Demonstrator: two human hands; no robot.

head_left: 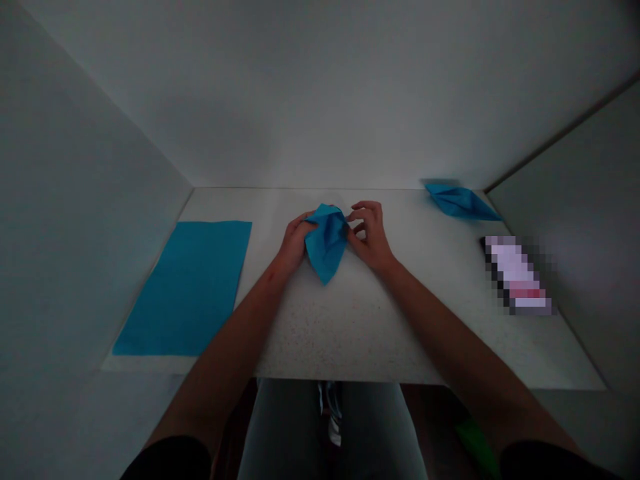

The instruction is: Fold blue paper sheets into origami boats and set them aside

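Observation:
A partly folded sheet of blue paper (326, 247) is held up over the middle of the white table, its lower corner pointing toward me. My left hand (296, 241) grips its left side, thumb on the front face and the other fingers mostly hidden behind. At the right edge of the paper, my right hand (369, 233) pinches with thumb and fingertips, while its upper fingers curl loosely. A dark gap shows in the folds near the right fingertips.
Flat blue paper (185, 293) lies at the table's left. A folded blue paper piece (461, 202), pointed at both ends, rests at the back right. A blurred-out phone (520, 275) lies by the right wall. Walls enclose the white table (320, 340) at the back and sides.

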